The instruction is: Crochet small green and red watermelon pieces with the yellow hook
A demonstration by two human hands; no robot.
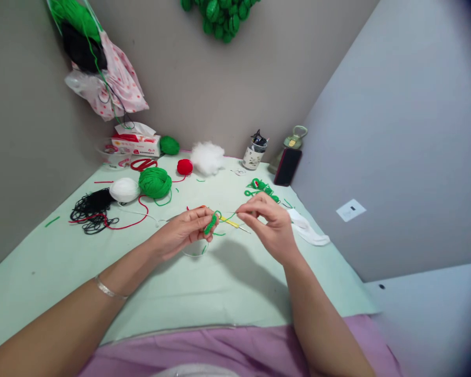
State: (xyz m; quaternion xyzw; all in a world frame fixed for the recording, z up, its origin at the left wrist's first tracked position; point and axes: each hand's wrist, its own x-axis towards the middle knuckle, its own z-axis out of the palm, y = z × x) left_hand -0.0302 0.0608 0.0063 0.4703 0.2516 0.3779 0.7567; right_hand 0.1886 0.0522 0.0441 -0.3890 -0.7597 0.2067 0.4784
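Observation:
My left hand (194,228) is closed on a small green crochet piece (211,224), holding it between thumb and fingers. A green yarn strand (228,218) runs from the piece across to my right hand (270,222). The thumb and forefinger of that hand are pinched at the strand's end; whether a needle is there too is too small to tell. Behind and below the strand, a yellow-handled crochet hook (231,222) lies on the table, partly hidden by my left hand. Short green yarn scraps (219,234) are close by.
Left on the table (172,298) are green (155,182) and white (124,189) yarn balls, black yarn (92,209) and red scissors (144,165). White stuffing (208,158), a pen cup (254,154) and a phone (288,167) stand along the back. Small green crochet pieces (262,187) lie beyond my right hand.

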